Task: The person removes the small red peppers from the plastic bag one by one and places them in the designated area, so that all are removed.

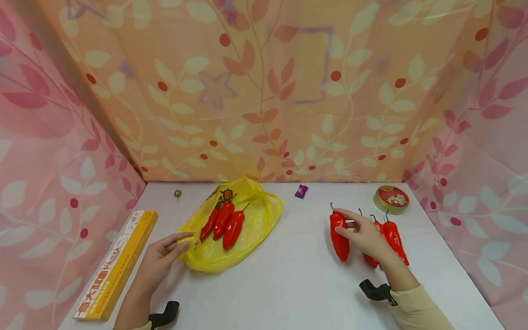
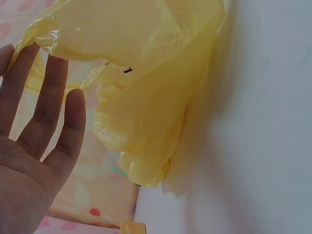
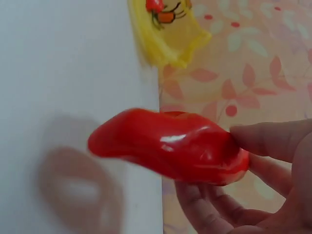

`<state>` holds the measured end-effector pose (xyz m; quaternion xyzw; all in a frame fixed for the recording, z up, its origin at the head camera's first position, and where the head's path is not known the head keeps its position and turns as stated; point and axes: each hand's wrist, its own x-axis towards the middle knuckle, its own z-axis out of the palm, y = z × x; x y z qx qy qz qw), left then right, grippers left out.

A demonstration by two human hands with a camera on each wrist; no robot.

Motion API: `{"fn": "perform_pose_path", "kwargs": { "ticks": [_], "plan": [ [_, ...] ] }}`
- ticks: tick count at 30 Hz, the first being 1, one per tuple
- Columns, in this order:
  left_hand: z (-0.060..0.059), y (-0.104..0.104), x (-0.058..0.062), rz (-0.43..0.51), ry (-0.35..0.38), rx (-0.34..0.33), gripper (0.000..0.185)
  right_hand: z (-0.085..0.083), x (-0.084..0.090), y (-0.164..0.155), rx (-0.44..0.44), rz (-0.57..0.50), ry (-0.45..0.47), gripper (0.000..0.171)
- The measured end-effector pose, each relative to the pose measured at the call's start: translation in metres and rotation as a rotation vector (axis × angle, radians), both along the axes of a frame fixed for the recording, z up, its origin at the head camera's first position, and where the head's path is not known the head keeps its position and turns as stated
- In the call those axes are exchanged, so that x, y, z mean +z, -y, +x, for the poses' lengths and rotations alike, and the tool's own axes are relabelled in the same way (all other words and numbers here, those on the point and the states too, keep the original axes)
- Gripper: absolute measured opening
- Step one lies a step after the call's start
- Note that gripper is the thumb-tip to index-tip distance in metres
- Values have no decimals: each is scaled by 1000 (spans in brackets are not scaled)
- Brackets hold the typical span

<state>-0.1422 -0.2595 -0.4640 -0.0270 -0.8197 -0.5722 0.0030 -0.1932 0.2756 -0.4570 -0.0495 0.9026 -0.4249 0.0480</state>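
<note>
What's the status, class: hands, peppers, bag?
Right hand grips one red pepper. Left hand touches the yellow bag edge, fingers straight. Three peppers on bag; path between is bare table.

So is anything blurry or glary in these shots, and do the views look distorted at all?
Head view: sharp, with wide-angle bending at the walls. Left wrist view: the yellow bag is backlit and glows, soft at the edges. Right wrist view: the red pepper shows a small glare spot, and its shadow on the white table is blurred.

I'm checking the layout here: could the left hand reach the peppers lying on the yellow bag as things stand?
Probably yes: the left hand touches the yellow bag's edge, and the peppers lie uncovered just beyond its fingers.
</note>
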Motion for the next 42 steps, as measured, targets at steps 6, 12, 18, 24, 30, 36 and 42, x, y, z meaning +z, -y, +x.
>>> {"fn": "perform_pose_path", "kwargs": {
  "ticks": [6, 12, 18, 24, 30, 36, 42],
  "plan": [
    [1, 0, 0, 5, -7, -8, 38, 6, -6, -20, -15, 155, -19, 61],
    [2, -2, 2, 13, -10, -19, 38, 7, -9, -24, -39, 258, -10, 61],
    [2, 0, 0, 15, -2, -18, 39, 5, -12, -23, -20, 327, -57, 61],
    [1, 1, -2, 21, -10, -21, 38, 1, -16, -23, 0, 359, -60, 59],
    [0, 1, -2, 34, -1, -24, 39, -3, -21, -26, 12, 372, -60, 58],
    [0, 2, -1, 20, -3, -12, 39, -4, -20, -27, 19, 371, -59, 56],
    [1, 1, 1, 28, 7, -5, 39, -4, -12, -25, 12, 367, -52, 59]
  ]
}}
